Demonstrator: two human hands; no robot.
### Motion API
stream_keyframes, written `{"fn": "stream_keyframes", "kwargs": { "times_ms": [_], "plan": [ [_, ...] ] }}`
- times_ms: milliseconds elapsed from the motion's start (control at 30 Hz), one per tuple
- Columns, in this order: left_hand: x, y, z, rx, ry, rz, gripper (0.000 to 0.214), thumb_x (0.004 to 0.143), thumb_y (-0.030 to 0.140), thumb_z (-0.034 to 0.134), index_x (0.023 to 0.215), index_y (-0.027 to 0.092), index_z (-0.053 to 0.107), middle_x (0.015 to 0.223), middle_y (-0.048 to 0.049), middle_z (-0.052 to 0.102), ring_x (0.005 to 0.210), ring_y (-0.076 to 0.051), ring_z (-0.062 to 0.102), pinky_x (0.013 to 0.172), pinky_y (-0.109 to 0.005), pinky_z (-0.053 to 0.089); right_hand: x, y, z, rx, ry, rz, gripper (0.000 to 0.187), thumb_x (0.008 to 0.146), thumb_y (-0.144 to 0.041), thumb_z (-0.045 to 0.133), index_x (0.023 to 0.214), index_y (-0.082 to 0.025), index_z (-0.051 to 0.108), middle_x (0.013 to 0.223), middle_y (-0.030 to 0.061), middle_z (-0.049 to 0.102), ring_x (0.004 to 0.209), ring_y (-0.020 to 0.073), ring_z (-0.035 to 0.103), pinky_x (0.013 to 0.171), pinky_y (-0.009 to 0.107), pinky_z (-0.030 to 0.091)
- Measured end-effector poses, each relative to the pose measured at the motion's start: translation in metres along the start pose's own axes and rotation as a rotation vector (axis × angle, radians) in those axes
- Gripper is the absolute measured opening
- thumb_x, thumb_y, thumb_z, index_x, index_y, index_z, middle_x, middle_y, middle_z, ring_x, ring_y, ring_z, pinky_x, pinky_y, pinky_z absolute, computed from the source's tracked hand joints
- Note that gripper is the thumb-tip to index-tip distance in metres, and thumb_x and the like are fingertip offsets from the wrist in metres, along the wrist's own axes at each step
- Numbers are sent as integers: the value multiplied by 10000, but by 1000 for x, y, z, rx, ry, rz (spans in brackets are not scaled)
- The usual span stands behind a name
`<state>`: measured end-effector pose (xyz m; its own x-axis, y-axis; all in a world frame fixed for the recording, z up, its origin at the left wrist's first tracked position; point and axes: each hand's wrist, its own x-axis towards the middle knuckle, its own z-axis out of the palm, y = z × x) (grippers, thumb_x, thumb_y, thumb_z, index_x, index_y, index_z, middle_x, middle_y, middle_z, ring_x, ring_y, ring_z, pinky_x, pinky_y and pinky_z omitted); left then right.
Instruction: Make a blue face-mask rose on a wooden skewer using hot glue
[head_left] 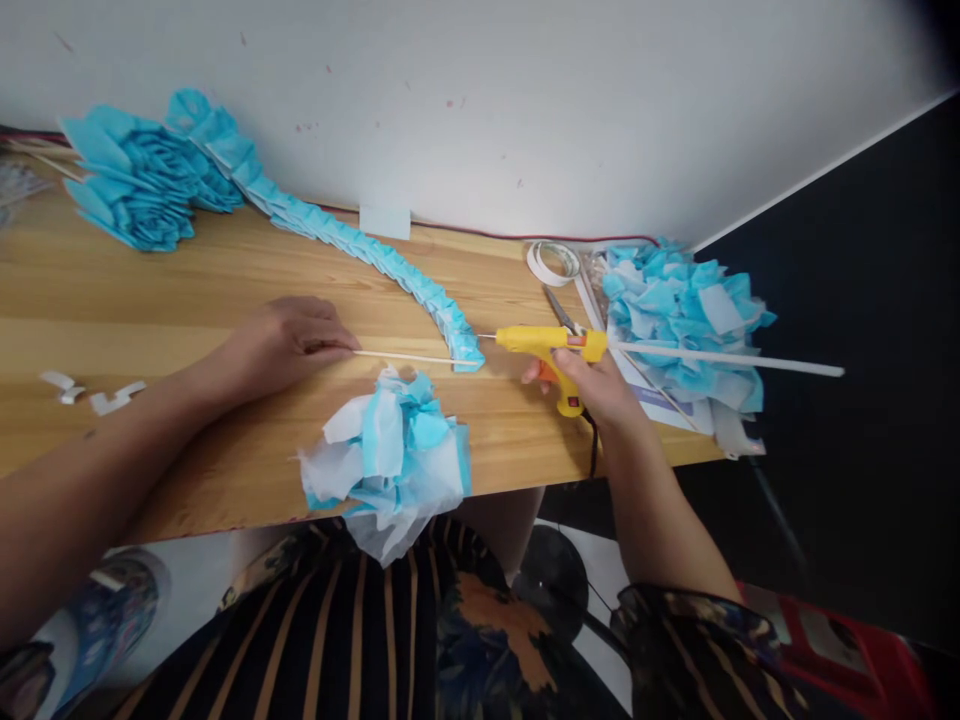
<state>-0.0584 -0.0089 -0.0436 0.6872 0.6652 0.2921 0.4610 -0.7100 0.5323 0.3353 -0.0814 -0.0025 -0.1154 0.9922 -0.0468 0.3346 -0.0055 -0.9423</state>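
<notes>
Pleated strip [382, 256] is laid unrolled from the counter's [255, 270] back edge to its middle; a stick [409, 356] is pinched by left hand [296, 340] fingers, a glue gun [536, 342] by right hand [596, 385] fingers; back-left blooms [150, 180] look finished.

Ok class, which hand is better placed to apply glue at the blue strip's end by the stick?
Probably the right hand: it grips the yellow glue gun, its nozzle near that end of the blue strip. The left hand holds the thin stick.
</notes>
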Motion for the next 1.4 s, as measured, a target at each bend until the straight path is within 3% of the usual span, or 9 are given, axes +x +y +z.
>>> {"fn": "stream_keyframes", "kwargs": {
  "times_ms": [167, 267, 467, 700, 933, 1100, 1233, 1400],
  "plan": [
    [1, 1, 0, -9, -12, -49, 286, 1004, 410, 593, 954, 197, 778, 893, -57, 716, 831, -185, 651, 779, -315, 475, 10, 8, 5, 93, -57, -44, 528, 842, -737, 672, 734, -224, 736, 743, 57, 725, 743, 218, 701, 754, 381, 598],
    [2, 2, 0, 0, -8, -68, 286, 998, 433, 572, 897, 231, 747, 866, -45, 707, 816, -191, 646, 765, -320, 471, 23, 12, 6, 157, -18, -35, 615, 818, -828, 610, 692, -231, 679, 733, 61, 708, 805, 246, 723, 832, 420, 607],
    [1, 3, -1, 66, -38, -86, 319, 1013, 402, 542, 842, 184, 700, 824, -48, 677, 768, -177, 609, 717, -302, 439, 55, 22, 11, 323, 152, 28, 673, 793, -919, 501, 776, -251, 585, 681, 30, 653, 801, 235, 725, 689, 363, 605],
    [2, 6, -4, 104, -64, -97, 321, 1025, 379, 511, 837, 171, 667, 848, -56, 675, 801, -181, 608, 743, -294, 445, 54, 29, 3, 471, 281, 155, 604, 879, -852, 463, 851, -260, 576, 658, 5, 620, 736, 193, 700, 568, 280, 538],
    [-2, 4, -2, 169, -61, -140, 296, 1048, 375, 470, 953, 165, 655, 915, -56, 697, 816, -191, 606, 759, -294, 432, 53, 37, 3, 494, 242, 93, 661, 722, -892, 634, 937, -268, 594, 675, -4, 631, 697, 223, 696, 542, 323, 537],
    [-4, 7, -2, 178, -80, -145, 297, 1061, 356, 442, 1027, 158, 661, 988, -71, 718, 852, -193, 630, 783, -289, 441, 53, 36, 2, 407, 200, 86, 690, 716, -932, 577, 969, -291, 569, 704, 12, 642, 753, 250, 709, 576, 352, 547],
    [-2, 9, -2, 193, -61, -124, 242, 1024, 309, 493, 979, 150, 670, 913, -54, 701, 791, -180, 623, 726, -277, 431, 52, 32, 4, 443, 210, 93, 658, 707, -891, 636, 951, -283, 576, 682, -6, 622, 745, 232, 708, 563, 328, 540],
    [-1, 10, -2, 179, -66, -115, 263, 1021, 311, 497, 914, 151, 675, 897, -61, 691, 798, -187, 627, 726, -288, 439, 52, 31, 5, 408, 230, 103, 661, 766, -917, 539, 917, -276, 585, 687, 2, 653, 757, 231, 730, 557, 326, 560]
  ]
}}
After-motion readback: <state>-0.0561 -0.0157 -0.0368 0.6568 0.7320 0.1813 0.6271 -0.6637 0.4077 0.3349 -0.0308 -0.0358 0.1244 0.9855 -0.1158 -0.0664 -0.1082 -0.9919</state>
